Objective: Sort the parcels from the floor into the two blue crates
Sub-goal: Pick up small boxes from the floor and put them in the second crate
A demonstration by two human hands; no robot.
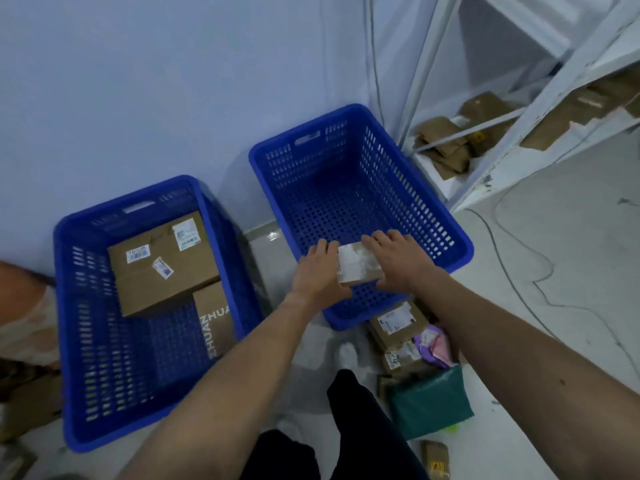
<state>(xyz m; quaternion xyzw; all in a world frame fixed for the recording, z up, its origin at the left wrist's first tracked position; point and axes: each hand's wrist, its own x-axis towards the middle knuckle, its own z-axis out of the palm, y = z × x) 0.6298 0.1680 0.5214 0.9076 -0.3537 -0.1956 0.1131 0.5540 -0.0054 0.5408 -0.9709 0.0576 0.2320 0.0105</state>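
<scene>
Both hands hold a small cardboard parcel (358, 264) with a white label over the near part of the right blue crate (460, 244). My left hand (320, 271) grips its left side and my right hand (394, 258) grips its right side, fingers curled over the top edge. Apart from that parcel, this crate shows only its bare perforated floor. The left blue crate (62, 306) holds a large brown box (162, 265) with stickers and a second box (214, 317) printed with letters. More parcels lie on the floor: labelled brown boxes (396, 323), a green bag (429, 403).
A white metal shelf rack (540, 109) with brown packages stands at the right. A thin cable (519, 258) snakes over the floor beside it. A purple-pink bag (434, 344) and a small brown parcel (436, 460) lie near my dark trouser legs (353, 410). Another person's clothing (20, 306) shows at the left edge.
</scene>
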